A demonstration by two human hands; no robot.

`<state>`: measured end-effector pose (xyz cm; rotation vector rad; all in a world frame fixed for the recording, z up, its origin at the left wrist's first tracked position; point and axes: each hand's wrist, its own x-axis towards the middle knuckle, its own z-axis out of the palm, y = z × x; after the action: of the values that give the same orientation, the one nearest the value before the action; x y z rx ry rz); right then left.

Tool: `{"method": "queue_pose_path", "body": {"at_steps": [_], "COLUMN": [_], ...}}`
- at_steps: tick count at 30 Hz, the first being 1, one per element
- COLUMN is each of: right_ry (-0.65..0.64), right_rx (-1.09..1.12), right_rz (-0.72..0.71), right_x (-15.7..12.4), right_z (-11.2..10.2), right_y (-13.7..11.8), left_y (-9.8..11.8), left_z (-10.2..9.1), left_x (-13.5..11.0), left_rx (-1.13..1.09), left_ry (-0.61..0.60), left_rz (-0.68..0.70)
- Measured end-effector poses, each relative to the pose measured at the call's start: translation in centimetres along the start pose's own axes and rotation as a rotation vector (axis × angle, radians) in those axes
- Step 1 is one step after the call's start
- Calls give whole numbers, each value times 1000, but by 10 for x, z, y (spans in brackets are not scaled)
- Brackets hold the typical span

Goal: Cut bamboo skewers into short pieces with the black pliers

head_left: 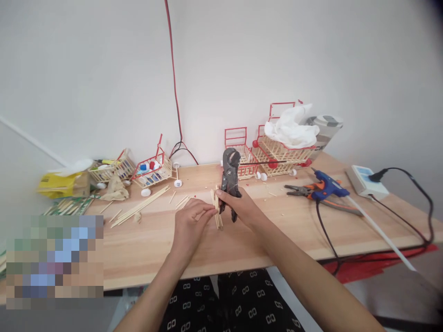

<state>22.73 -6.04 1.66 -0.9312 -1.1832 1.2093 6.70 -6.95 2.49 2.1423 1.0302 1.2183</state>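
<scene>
My right hand point(242, 206) is closed round the handles of dark cutting pliers point(230, 173), whose jaws point up. The same hand's fingers also pinch a small bundle of thin wooden sticks point(217, 211), held upright just above the wooden table point(277, 230). My left hand point(192, 223) is beside it, fingertips pinched on the lower part of the same sticks. More loose sticks point(141, 207) lie on the table to the left.
Small stick-and-red-wire carts point(152, 169) point(242, 157) point(284, 152) stand along the wall. A blue glue gun point(327, 186), orange-handled pliers point(301, 189) and a white power adapter point(365, 181) with cables lie at right. Yellow packaging point(64, 183) sits far left.
</scene>
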Motion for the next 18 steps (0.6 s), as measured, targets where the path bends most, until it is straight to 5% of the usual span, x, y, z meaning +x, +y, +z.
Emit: {"method": "queue_pose_path", "body": {"at_steps": [11, 18], "right_ry": [56, 61], "right_rx": [-33, 26], "right_rz": [41, 73], "right_x": [-3, -2], "right_z": [2, 3], "right_y": [-4, -2], "left_y": [4, 1], "left_z": [7, 9], "left_x": [-2, -3], "left_rx": [-144, 121], "left_ry": [-46, 25], "left_rz": [-200, -1]}}
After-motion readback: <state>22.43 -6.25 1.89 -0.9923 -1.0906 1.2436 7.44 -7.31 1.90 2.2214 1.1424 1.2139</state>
